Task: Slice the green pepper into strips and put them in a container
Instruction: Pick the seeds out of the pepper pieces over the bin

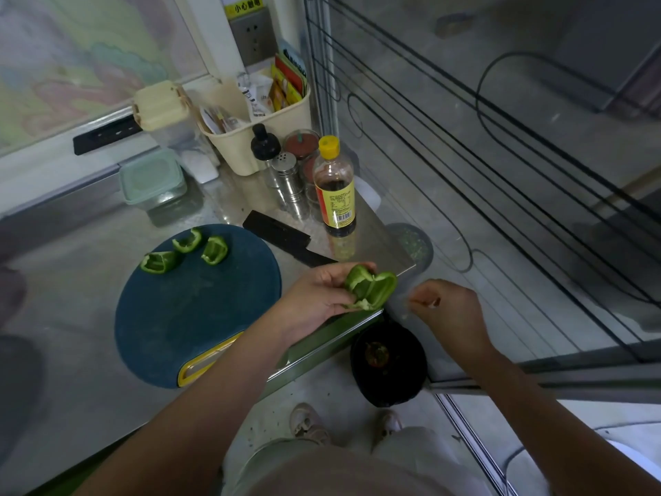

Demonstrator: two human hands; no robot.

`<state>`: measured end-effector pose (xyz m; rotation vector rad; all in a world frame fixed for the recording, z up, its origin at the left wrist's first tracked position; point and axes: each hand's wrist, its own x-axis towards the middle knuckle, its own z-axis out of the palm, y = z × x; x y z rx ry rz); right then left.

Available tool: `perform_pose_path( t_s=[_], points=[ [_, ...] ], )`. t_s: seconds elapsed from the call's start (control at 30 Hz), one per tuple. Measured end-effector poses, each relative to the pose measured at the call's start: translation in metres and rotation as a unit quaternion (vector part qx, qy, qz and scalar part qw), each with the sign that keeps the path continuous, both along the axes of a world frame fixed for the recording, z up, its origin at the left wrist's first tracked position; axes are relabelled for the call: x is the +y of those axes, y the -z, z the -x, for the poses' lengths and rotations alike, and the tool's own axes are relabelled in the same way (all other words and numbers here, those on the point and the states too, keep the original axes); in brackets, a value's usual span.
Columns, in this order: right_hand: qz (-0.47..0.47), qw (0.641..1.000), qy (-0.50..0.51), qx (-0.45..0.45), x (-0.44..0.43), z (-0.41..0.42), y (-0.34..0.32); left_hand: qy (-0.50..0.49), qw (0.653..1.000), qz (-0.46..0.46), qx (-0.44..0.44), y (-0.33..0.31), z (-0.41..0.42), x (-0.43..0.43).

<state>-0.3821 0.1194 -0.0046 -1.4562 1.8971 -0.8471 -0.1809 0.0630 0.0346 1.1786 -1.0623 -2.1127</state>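
Note:
My left hand holds a green pepper piece with its pale inside facing up, over the counter's right edge. To its right, my right hand pinches a small pale bit of pepper core above a black bin on the floor. Three more green pepper pieces lie at the far side of the round dark-blue cutting board. A black knife lies on the steel counter behind the board. A lidded pale-green container stands at the back left.
A soy sauce bottle, a steel shaker, spice jars and a cream caddy of packets crowd the back of the counter. A glass partition with black lines stands on the right. My shoes are on the floor below.

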Motion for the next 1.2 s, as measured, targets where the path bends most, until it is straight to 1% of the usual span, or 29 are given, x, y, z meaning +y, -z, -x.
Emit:
perform_pose_path(
  t_s=[0.13,0.2,0.27,0.43,0.57,0.63,0.67,0.73,0.8,0.87,1.0,1.13,1.2],
  points=[
    [-0.042,0.997,-0.025,0.067,-0.002,0.004,0.007,-0.008,0.999,0.048,0.001,-0.002,0.000,0.001],
    [-0.021,0.993,-0.053,0.104,-0.003,0.004,0.010,-0.018,0.998,0.061,-0.001,-0.003,0.001,0.001],
    [0.005,0.990,-0.075,0.116,-0.003,0.005,0.010,-0.023,0.997,0.073,0.001,-0.003,0.000,0.000],
    [0.030,0.995,-0.068,0.067,0.001,0.009,0.002,-0.027,0.997,0.071,0.006,-0.006,0.001,0.002],
    [0.005,0.997,-0.065,-0.044,0.000,0.002,-0.013,-0.032,0.998,0.053,0.012,-0.003,0.010,0.008],
    [-0.001,0.995,-0.073,-0.067,0.000,-0.002,-0.021,-0.044,0.998,0.036,0.020,-0.001,0.017,0.009],
    [0.014,0.996,-0.071,-0.059,0.000,-0.002,-0.024,-0.052,0.998,0.027,0.024,0.001,0.019,0.010],
    [0.083,0.994,-0.064,-0.016,0.002,0.000,-0.030,-0.066,0.997,0.018,0.030,0.005,0.024,0.010],
    [0.165,0.983,-0.063,0.038,0.004,0.005,-0.035,-0.076,0.997,0.018,0.030,0.008,0.027,0.011],
    [0.216,0.969,-0.081,0.091,0.007,0.008,-0.037,-0.085,0.996,0.021,0.028,0.010,0.030,0.012],
    [0.220,0.946,-0.140,0.194,0.009,0.001,-0.025,-0.087,0.996,0.036,0.009,0.016,0.035,0.012],
    [0.230,0.927,-0.148,0.255,0.004,-0.010,-0.014,-0.061,0.996,0.065,-0.028,0.014,0.041,0.017],
    [0.219,0.926,-0.148,0.270,0.002,-0.013,-0.013,-0.042,0.994,0.091,-0.045,0.011,0.042,0.018]
  ],
)
